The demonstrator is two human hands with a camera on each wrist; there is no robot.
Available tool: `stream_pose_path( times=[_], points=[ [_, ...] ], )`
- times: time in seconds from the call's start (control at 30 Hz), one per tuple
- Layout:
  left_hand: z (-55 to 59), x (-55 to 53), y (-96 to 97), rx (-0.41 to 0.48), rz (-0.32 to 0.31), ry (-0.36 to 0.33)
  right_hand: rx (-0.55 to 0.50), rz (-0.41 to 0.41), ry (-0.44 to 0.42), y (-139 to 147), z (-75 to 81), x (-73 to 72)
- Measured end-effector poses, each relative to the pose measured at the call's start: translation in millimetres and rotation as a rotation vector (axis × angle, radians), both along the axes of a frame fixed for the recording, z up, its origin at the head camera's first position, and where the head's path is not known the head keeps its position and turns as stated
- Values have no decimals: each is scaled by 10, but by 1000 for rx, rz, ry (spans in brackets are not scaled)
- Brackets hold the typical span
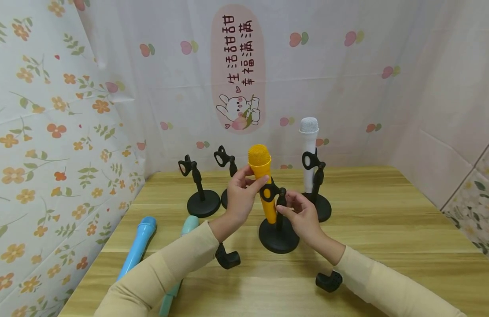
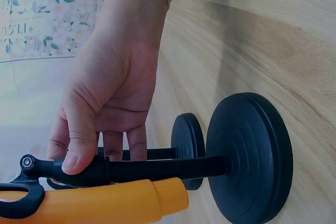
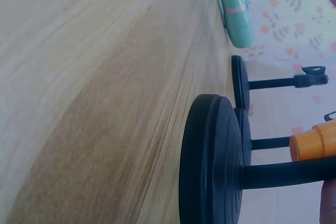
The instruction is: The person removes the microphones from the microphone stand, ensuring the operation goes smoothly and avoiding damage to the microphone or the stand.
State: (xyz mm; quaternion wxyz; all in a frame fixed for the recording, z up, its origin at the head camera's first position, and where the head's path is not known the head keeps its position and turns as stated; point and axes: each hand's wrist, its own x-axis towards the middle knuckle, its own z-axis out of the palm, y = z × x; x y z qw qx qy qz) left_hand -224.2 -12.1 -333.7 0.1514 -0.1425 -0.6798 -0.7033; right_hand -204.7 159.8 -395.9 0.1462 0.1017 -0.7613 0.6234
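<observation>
My left hand (image 1: 240,198) holds the yellow microphone (image 1: 259,158) just below its mesh head, thumb in front. The microphone stands slightly tilted at the black clip (image 1: 269,192) of a small stand, yellow showing through the clip's opening. My right hand (image 1: 304,215) pinches that stand's post between thumb and fingers; in the left wrist view this same right hand (image 2: 115,77) grips the post beside the microphone's lower end (image 2: 157,198). The stand's round base (image 1: 279,237) rests on the table. In the right wrist view the microphone's end (image 3: 310,144) shows close to the post (image 3: 283,174).
Behind on the right, a white microphone (image 1: 309,145) stands in another stand. Two stands with bare clips, one on the left (image 1: 203,203) and one partly behind my left hand (image 1: 224,157), stand at the back. A blue microphone (image 1: 137,246) and a mint-green one (image 1: 189,224) lie at left.
</observation>
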Motion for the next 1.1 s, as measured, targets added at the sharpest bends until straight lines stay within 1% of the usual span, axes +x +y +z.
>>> stream_pose_path(
  times=[0.13, 0.43, 0.47, 0.63, 0.73, 0.87, 1.1],
  points=[
    [9, -10, -3, 0, -11, 9, -4, 9, -2, 2, 4, 12],
    [48, 1, -34, 41, -63, 28, 7, 13, 0, 7, 7, 18],
    [81, 30, -35, 40, -63, 26, 8, 13, -1, 7, 7, 17],
    [94, 38, -44, 37, -50, 14, 10, 13, -12, 4, 4, 4],
    [71, 9, -49, 37, -45, 15, 7, 11, -24, -2, 10, 10],
    [86, 6, -56, 45, -53, 21, 6, 11, -25, -3, 14, 23],
    [107, -9, -77, 67, -78, 20, 5, 16, 8, 6, -11, -6]
  ],
)
